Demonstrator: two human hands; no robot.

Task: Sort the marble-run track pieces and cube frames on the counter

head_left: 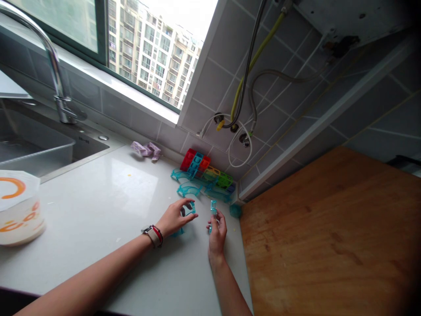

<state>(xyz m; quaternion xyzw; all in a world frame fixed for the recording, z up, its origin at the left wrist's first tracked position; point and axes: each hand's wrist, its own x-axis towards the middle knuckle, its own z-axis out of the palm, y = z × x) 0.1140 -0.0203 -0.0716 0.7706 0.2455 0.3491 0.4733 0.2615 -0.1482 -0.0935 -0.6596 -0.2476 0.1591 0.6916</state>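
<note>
Left hand [173, 217], right hand [217, 232]: teal piece [213, 206] in each

Kitchen — sink [88, 151], faucet [54, 66], countertop [108, 197]

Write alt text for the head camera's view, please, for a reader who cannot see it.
A left hand and a right hand each hold a translucent teal piece over a white countertop. Colourful pieces lie along the tiled wall, with a sink at left and a wooden board at right.
</note>
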